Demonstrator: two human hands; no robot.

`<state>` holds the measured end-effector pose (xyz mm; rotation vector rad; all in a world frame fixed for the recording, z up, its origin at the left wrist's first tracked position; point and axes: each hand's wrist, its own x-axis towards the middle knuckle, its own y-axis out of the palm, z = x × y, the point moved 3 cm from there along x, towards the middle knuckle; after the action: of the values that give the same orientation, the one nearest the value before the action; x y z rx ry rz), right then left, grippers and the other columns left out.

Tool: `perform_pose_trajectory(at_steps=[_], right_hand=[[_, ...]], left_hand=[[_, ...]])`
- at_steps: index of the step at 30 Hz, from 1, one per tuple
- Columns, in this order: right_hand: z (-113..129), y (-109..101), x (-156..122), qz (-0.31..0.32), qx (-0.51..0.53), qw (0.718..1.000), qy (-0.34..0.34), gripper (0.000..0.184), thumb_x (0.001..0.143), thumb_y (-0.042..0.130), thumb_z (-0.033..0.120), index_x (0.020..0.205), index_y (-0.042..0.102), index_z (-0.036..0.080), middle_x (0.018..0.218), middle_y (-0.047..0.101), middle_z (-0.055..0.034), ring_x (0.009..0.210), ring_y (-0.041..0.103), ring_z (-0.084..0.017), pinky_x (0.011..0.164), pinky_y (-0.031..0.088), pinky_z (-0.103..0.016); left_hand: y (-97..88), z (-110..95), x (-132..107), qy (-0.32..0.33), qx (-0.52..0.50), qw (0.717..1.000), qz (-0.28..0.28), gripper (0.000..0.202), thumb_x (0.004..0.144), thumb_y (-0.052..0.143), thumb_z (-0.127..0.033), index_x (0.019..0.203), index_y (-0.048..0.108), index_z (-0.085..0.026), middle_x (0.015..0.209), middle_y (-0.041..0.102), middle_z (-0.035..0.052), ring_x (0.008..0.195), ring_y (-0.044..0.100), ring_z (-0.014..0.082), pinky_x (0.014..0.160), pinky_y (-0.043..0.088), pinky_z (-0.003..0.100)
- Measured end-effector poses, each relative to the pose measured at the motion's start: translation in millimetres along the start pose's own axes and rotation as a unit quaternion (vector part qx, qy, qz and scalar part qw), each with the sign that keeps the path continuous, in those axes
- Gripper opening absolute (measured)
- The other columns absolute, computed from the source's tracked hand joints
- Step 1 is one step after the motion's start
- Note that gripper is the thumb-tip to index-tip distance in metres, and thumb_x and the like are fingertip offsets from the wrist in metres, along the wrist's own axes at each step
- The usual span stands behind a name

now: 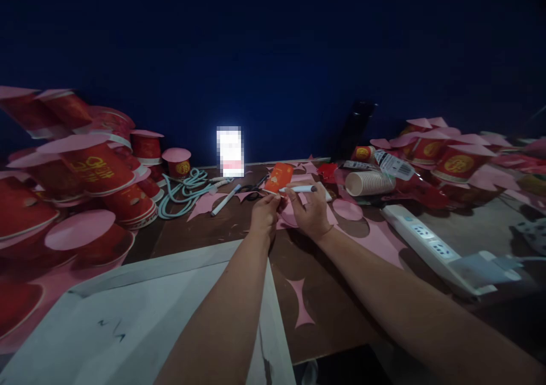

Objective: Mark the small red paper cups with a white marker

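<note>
My left hand [264,214] pinches the lower edge of a small red paper cup [278,178] and holds it tilted above the brown table [333,311]. Right beside it, my right hand [310,210] is closed round a white marker pen [300,189] that lies sideways across the fingers, its dark tip pointing right. The pen sits just below and to the right of the cup. Pink paper discs [347,209] and scraps lie under and around both hands.
Stacks of red cups with pink paper lids [91,166] fill the left; more [452,160] stand at the right. A white power strip [426,243] lies right, a coiled teal cable [184,191], another white pen [226,199] and scissors [251,191] behind. A white board [140,317] lies near me.
</note>
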<state>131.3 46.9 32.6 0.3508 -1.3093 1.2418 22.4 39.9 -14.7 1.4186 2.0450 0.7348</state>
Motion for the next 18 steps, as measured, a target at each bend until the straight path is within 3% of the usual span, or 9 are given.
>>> perform_pose_trajectory(at_steps=[18], right_hand=[[1.0, -1.0, 0.4, -0.008, -0.002, 1.0, -0.002, 0.01, 0.087, 0.056, 0.027, 0.091, 0.063, 0.021, 0.091, 0.069, -0.0042, 0.089, 0.06, -0.02, 0.083, 0.04, -0.036]], left_hand=[[-4.1, 3.2, 4.0, 0.013, 0.025, 0.999, 0.019, 0.007, 0.063, 0.071, -0.017, 0.064, 0.065, -0.012, 0.063, 0.061, 0.0, 0.061, 0.056, 0.0075, 0.072, 0.045, 0.022]])
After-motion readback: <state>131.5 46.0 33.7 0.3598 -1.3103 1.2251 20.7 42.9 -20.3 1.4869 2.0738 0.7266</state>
